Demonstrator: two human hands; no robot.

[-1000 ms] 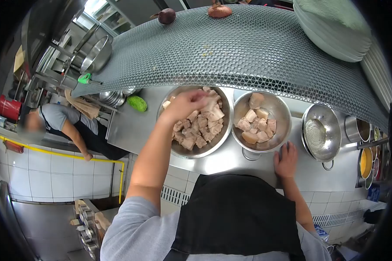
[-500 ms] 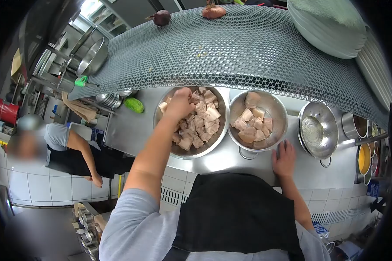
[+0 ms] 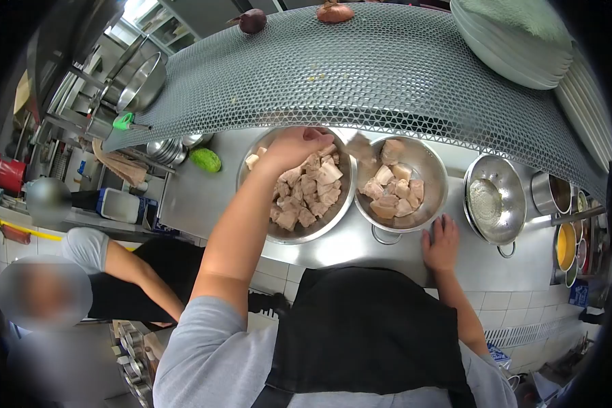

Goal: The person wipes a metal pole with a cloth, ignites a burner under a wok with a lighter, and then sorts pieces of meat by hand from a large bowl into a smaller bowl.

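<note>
My left hand (image 3: 298,148) is over the far part of a large steel bowl (image 3: 306,238) filled with chunks of pale meat (image 3: 304,192). Its fingers point right, apart, with nothing visible in them. Just beyond the fingertips, a motion-blurred meat chunk (image 3: 362,148) is in the air between the two bowls. To the right stands a smaller steel bowl (image 3: 434,178) with several meat chunks (image 3: 400,187) in it. My right hand (image 3: 442,245) lies flat on the steel counter, fingers spread, near that bowl's lower right rim.
A mesh shelf (image 3: 299,75) overhangs the counter, bearing onions (image 3: 336,12) and stacked white plates (image 3: 517,58). Right of the bowls sits a steel pan (image 3: 513,221) with liquid. A green vegetable (image 3: 205,160) lies left. A co-worker (image 3: 139,272) leans at the left.
My left hand has lifted slightly and moved right, and a meat chunk has left it toward the smaller bowl. My right hand stays put. The co-worker has moved nearer and bent down.
</note>
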